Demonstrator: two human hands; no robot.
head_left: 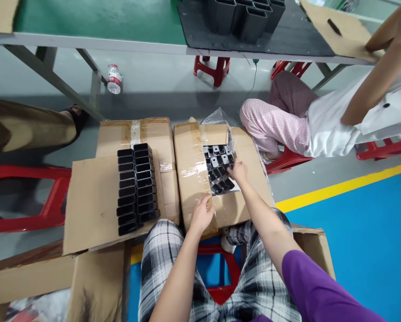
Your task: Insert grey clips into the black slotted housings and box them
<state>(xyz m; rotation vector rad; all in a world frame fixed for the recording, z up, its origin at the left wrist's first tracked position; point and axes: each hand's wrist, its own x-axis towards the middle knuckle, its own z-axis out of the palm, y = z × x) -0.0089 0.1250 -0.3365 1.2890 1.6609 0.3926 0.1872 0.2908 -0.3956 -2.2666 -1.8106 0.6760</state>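
An opened cardboard box [190, 167] stands in front of my knees, with several small black plastic cases [217, 161] lying in rows inside it. My right hand [239, 171] reaches into the opening from the right, its fingers closed at the edge of one of these black cases; the fingertips are partly hidden. At the near left edge of the opening, my left hand [202, 214] rests on the cardboard with loosely bent fingers, apparently holding nothing. To the left, two columns of black rectangular tubes [136, 188] stand on a flat cardboard sheet [93, 201].
A green-topped table [96, 18] runs across the far side, bearing larger black tubes [250, 22] on a dark mat. A seated person [281, 116] is at the right; another person's leg [29, 125] is at the left. Red stools [214, 69] and a bottle [114, 79] are on the floor.
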